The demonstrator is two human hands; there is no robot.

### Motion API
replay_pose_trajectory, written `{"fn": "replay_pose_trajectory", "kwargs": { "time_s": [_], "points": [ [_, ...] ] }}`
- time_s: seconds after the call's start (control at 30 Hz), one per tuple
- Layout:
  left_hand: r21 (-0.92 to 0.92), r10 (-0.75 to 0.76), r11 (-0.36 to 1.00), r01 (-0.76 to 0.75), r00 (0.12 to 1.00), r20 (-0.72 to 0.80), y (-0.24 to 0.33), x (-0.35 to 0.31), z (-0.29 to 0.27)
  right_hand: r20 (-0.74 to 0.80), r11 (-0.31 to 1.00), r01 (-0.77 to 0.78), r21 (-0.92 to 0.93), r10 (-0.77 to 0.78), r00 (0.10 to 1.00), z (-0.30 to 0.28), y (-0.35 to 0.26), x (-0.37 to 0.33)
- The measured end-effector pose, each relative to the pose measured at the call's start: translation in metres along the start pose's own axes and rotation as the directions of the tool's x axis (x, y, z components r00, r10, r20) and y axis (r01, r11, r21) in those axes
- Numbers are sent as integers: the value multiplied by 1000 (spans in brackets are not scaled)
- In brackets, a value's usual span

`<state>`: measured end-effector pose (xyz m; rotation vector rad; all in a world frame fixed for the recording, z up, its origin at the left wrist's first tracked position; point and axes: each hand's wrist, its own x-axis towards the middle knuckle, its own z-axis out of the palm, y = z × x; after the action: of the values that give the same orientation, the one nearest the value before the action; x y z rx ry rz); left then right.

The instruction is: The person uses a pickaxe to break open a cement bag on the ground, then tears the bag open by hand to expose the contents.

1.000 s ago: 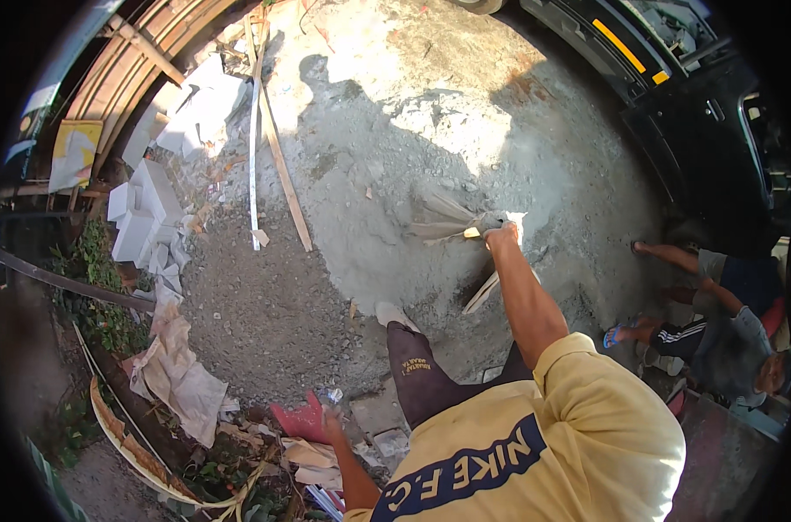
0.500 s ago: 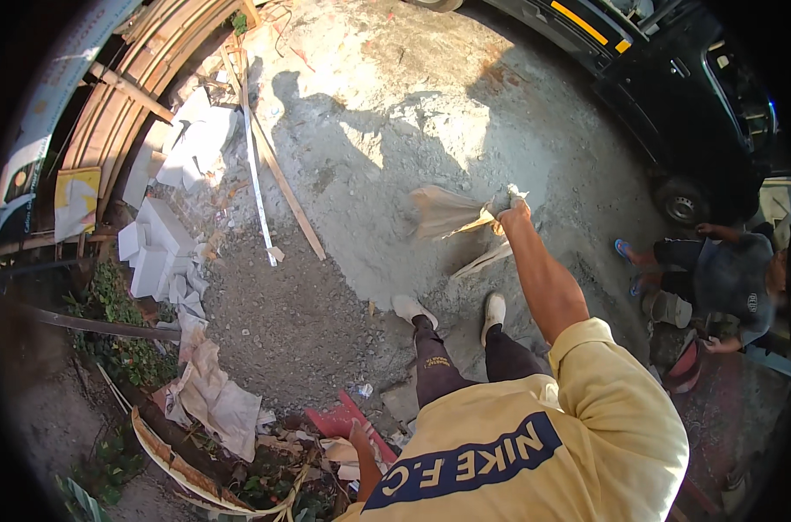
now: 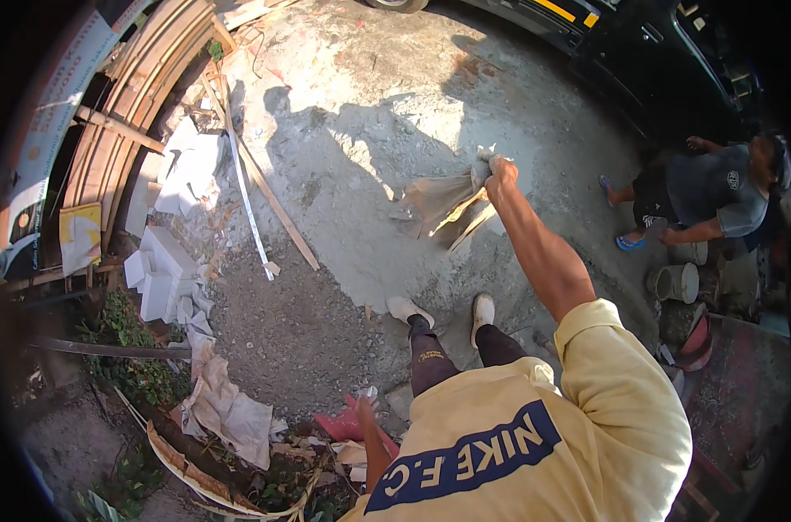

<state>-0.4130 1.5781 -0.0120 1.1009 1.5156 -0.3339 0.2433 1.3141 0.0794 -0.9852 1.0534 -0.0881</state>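
My right hand (image 3: 500,177) is stretched out ahead, its fingers closed on the bunched end of a tan paper sack (image 3: 439,200). The sack hangs slack and splayed, with its lower edge over grey powder (image 3: 369,235) spread on the ground. Low on my left side, my left hand (image 3: 366,412) hangs beside a red piece (image 3: 339,424) among the rubble. Its fingers are too small and dark to make out. Both my shoes (image 3: 482,313) stand at the near edge of the powder.
Dark gravel (image 3: 274,339) is heaped left of my feet. Wooden strips (image 3: 278,204) lie beyond it, near broken white blocks (image 3: 165,270). A crumpled sheet (image 3: 234,418) lies near left. At right are another person (image 3: 717,191), buckets (image 3: 677,283) and a dark truck (image 3: 643,78).
My right hand and the sack have risen slightly, drawing away from my feet. The person at right has straightened and shifted away from the red container.
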Motion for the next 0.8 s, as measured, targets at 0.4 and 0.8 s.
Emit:
{"fn": "replay_pose_trajectory", "kwargs": {
  "time_s": [0.4,0.8],
  "points": [
    [227,837,126,-966,226,498,356,-69,351,125,980,-188,66,179,976,7,10,14],
    [485,814,8,-875,287,505,401,-21,414,479,879,-382,285,215,851,10,69,2]
  ]
}}
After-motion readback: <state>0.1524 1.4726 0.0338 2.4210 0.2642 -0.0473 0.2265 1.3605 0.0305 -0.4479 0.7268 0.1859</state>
